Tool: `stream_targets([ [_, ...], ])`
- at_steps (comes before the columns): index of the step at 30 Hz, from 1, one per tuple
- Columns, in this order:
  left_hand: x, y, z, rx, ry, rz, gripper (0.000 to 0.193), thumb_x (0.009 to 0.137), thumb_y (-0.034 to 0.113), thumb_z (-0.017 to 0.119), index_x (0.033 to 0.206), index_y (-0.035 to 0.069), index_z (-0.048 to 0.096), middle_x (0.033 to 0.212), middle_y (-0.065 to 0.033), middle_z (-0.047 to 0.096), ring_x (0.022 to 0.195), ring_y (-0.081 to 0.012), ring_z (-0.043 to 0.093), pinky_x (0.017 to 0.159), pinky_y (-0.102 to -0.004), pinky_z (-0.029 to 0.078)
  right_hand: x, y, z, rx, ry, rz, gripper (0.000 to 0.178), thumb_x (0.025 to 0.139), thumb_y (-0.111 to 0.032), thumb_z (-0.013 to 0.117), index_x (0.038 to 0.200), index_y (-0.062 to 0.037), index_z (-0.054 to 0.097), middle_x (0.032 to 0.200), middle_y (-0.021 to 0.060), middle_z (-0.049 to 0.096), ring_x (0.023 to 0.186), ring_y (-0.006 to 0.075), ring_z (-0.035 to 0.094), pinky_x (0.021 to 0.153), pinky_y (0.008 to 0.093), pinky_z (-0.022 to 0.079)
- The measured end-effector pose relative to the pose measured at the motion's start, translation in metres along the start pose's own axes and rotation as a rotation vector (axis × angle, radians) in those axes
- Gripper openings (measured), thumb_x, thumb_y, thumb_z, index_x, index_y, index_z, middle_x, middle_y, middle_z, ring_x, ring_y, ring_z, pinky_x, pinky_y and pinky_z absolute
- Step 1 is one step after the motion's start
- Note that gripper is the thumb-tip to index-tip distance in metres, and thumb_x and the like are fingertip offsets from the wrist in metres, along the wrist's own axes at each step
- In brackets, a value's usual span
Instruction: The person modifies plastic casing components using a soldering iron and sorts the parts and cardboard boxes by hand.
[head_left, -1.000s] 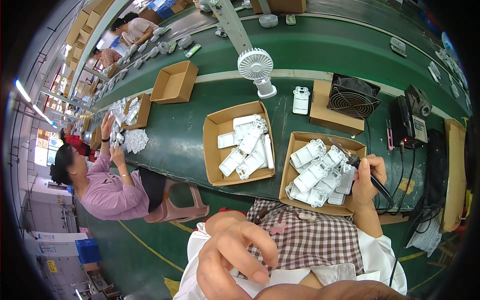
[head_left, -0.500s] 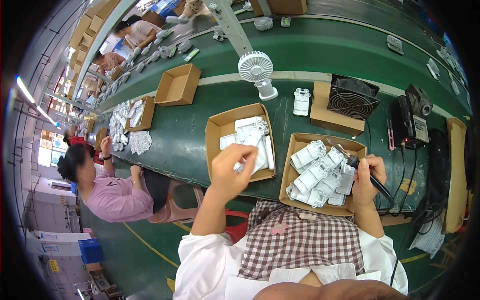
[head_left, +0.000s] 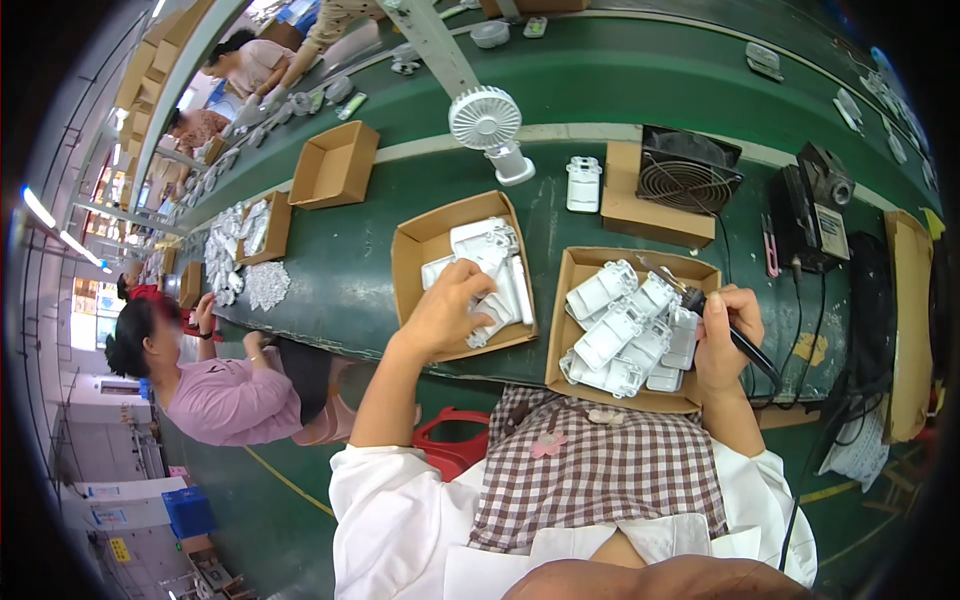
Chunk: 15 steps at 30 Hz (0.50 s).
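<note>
White pieces (head_left: 483, 240) lie in the left cardboard box (head_left: 404, 275) on the green bench (head_left: 350, 290), some under my left hand (head_left: 445, 305) and some just past it. That hand is the near one; my right hand (head_left: 733, 325) is by the other box (head_left: 685, 400). My left thumb and fingers are bent with a gap between them, and I cannot tell if they touch a piece. A thin white bar (head_left: 523, 290) sits to their right, its long side pointing away from me. My right fingers are wrapped around a black soldering iron (head_left: 755, 353).
</note>
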<state>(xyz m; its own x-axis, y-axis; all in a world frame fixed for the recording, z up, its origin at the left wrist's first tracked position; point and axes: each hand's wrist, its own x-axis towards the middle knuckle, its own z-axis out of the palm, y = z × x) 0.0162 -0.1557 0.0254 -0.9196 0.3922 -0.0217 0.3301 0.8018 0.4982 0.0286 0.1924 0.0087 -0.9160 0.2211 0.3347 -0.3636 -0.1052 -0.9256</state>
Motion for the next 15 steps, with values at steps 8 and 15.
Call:
stream_targets([
  [8, -0.012, -0.026, -0.006, -0.357, 0.085, -0.246, 0.026, 0.072, 0.001, 0.071, 0.092, 0.003, 0.054, 0.092, -0.0069, 0.054, 0.085, -0.0192, 0.056, 0.072, -0.0297, 0.047, 0.001, -0.001, -0.001, 0.025, 0.0, 0.033, 0.012, 0.087, -0.005, 0.057, 0.079, -0.0028, 0.048, 0.067, 0.003, 0.049, 0.054, 0.0059, 0.042, 0.05, 0.0201, 0.033],
  [15, 0.005, -0.01, -0.019, -1.099, 0.552, -0.431, 0.026, 0.081, 0.0, 0.062, 0.104, 0.004, 0.049, 0.087, -0.0052, 0.058, 0.076, -0.0146, 0.06, 0.063, -0.0262, 0.051, 0.0, 0.001, -0.001, 0.015, -0.014, -0.005, 0.013, 0.09, -0.007, 0.053, 0.079, -0.004, 0.046, 0.067, 0.002, 0.047, 0.05, 0.0044, 0.038, 0.044, 0.0176, 0.03],
])
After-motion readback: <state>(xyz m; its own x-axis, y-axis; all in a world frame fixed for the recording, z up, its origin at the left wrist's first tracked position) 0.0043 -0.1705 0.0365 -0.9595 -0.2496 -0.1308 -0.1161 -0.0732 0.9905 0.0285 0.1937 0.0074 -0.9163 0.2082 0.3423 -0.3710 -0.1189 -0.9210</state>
